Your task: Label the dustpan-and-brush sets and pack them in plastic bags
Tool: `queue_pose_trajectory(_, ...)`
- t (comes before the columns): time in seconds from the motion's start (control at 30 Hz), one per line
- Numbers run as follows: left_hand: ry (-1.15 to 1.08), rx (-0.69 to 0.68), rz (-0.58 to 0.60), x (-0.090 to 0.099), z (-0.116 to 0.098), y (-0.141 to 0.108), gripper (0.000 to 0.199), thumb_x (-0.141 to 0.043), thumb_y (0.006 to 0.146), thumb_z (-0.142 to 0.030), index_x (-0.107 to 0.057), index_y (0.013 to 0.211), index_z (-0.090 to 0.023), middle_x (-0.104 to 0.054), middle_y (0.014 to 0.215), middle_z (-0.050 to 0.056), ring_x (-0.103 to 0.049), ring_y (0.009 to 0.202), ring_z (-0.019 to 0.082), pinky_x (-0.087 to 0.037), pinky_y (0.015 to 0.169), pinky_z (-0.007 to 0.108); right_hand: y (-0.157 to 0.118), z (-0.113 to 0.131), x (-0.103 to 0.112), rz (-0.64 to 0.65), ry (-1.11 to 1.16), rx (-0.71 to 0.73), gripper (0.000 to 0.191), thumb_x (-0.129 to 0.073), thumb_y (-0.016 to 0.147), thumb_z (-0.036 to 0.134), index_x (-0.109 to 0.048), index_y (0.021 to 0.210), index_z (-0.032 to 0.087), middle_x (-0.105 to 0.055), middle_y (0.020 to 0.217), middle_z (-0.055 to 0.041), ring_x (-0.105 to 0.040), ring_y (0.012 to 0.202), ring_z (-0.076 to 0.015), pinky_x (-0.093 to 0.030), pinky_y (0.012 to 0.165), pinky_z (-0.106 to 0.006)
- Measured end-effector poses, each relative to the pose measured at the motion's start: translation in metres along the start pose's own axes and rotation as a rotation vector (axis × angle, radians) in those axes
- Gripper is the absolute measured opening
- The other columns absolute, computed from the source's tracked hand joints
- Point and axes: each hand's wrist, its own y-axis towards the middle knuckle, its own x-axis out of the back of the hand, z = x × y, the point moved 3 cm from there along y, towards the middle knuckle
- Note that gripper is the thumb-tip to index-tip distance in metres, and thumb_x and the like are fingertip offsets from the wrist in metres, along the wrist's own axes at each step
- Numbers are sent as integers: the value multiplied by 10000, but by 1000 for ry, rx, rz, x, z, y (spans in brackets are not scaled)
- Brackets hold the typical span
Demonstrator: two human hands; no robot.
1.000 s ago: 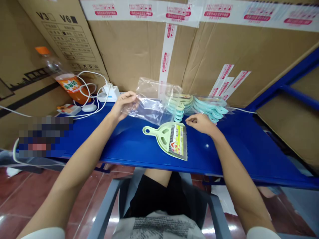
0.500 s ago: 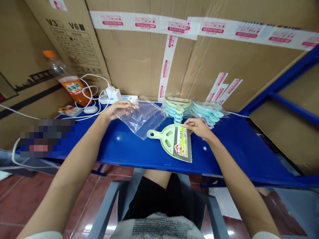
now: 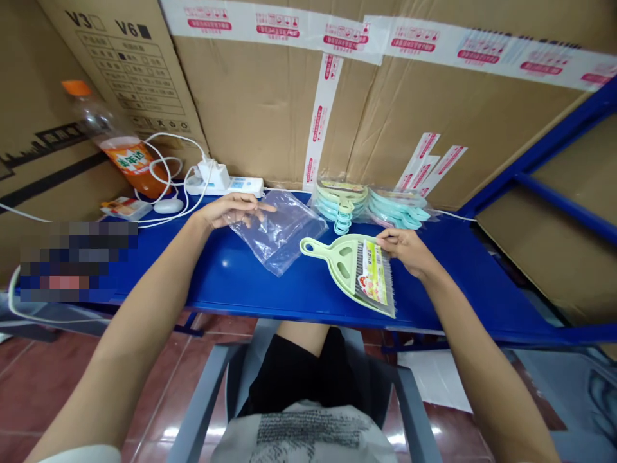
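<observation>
A light green dustpan [image 3: 343, 262] with a grey-bristled brush and a printed label lies over the blue table, its looped handle pointing left. My right hand [image 3: 402, 247] pinches the dustpan and brush at the upper right edge. On the left, a clear plastic bag [image 3: 282, 235] lies on the table, its left edge under my left hand [image 3: 234, 211]. The fingers of that hand are apart, with the index finger stretched over the bag. Behind the dustpan sit two stacks of bagged dustpans, one topped in green [image 3: 341, 196] and one turquoise [image 3: 398, 209].
An orange drink bottle [image 3: 132, 161], a white power strip [image 3: 236, 185] with cables and a small white device [image 3: 168, 206] stand at the back left. Cardboard [image 3: 260, 109] rises behind the blue table [image 3: 270, 297]. A blue metal frame [image 3: 535, 154] is at the right.
My right hand has moved right with the dustpan and brush, away from the bag. My left hand stays at the bag, its index finger now stretched out further. The camera view has shifted slightly.
</observation>
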Motion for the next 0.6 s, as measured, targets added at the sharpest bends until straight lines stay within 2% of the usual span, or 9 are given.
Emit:
queue_pose_trajectory(0.1, 0, -10, 53, -10, 0, 2, 218, -933, 832, -300, -786, 874, -144, -756, 1412, 242, -833, 992, 287, -678, 642, 282, -1, 1, -2, -19, -5, -7, 586, -1061, 466, 570, -753, 758, 166, -734, 665, -53, -634, 614, -155, -488, 564, -258)
queue_pose_trajectory(0.27, -59, -96, 65, -21, -3, 4, 233, -948, 833, -334, -802, 896, -163, -758, 1424, 217, -839, 1043, 305, -672, 642, 263, 3, -1, -18, -48, 11, -9, 598, -1062, 435, 583, -735, 720, 170, -747, 666, -69, -663, 605, -176, -527, 546, -275)
queue_pose_trajectory(0.37, -16, -73, 98, -27, -1, 6, 289, -934, 849, -416, -845, 927, -153, -754, 1411, 249, -821, 1128, 351, -689, 671, 297, 8, -3, -27, -65, 36, 13, 599, -1056, 443, 583, -730, 736, 176, -747, 667, -72, -685, 610, -195, -559, 550, -296)
queue_pose_trajectory(0.47, 32, -62, 89, -32, 2, 10, 386, -901, 879, -501, -883, 988, -131, -779, 1335, 279, -786, 1227, 381, -714, 828, 385, 15, -5, -34, -86, 50, 40, 598, -1034, 477, 611, -710, 754, 191, -749, 679, -65, -697, 622, -206, -593, 568, -322)
queue_pose_trajectory(0.6, 40, -117, -20, -31, 4, 15, 302, -937, 859, -403, -901, 992, -135, -822, 1246, 240, -774, 1261, 370, -664, 1059, 482, 23, -4, -41, -118, 64, 78, 601, -1003, 518, 647, -697, 774, 198, -757, 702, -66, -701, 630, -209, -614, 580, -341)
